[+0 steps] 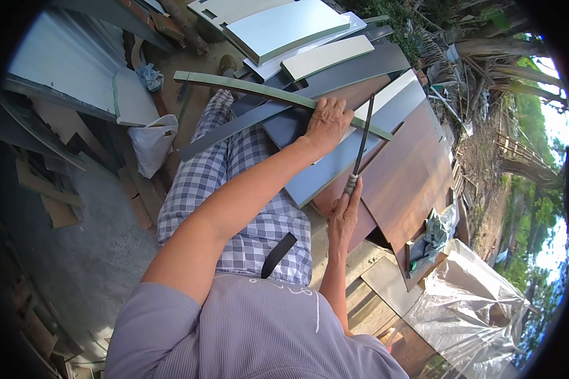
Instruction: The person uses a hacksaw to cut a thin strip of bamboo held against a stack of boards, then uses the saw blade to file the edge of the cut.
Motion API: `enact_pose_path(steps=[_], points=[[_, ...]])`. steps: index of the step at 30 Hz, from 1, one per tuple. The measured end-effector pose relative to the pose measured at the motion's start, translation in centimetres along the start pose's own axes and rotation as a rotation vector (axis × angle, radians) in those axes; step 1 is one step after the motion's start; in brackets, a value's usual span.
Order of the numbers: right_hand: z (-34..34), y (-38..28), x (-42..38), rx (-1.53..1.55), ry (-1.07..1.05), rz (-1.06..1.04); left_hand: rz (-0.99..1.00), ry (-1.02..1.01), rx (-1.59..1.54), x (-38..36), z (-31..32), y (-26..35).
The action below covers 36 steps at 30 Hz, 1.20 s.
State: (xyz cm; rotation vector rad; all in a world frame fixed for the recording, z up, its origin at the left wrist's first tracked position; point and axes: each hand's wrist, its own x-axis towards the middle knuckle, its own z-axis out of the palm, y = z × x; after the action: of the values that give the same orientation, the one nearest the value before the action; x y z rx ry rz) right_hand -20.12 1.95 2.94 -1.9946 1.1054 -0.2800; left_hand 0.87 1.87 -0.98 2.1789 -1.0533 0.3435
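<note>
Risk of the file (pixel 363 136) skidding off the narrow edge toward the knuckles, since the strip (pixel 265 93) juts out over the lap with little support under it. Left hand (pixel 327 123) clamped round the strip, right hand (pixel 344 215) closed on the file's handle. Strip long, thin, slightly curved, pale green, lying across stacked boards (pixel 398 170).

Place: outside in bright sun | ground (pixel 88 252): grey and dusty | boards (pixel 284 28): piled up | trees (pixel 531 189): green | plastic sheet (pixel 468 309): crinkly
</note>
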Motion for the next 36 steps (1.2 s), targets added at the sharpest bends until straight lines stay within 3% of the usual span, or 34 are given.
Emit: enact_pose_path(steps=[4, 36], points=[[0.0, 0.0, -0.1, 0.137, -0.034, 0.060, 0.010, 0.016, -0.023, 0.0, -0.2, 0.1], [1.1, -1.1, 0.8, 0.184, -0.082, 0.053, 0.003, 0.017, -0.013, -0.1, -0.1, 0.0]])
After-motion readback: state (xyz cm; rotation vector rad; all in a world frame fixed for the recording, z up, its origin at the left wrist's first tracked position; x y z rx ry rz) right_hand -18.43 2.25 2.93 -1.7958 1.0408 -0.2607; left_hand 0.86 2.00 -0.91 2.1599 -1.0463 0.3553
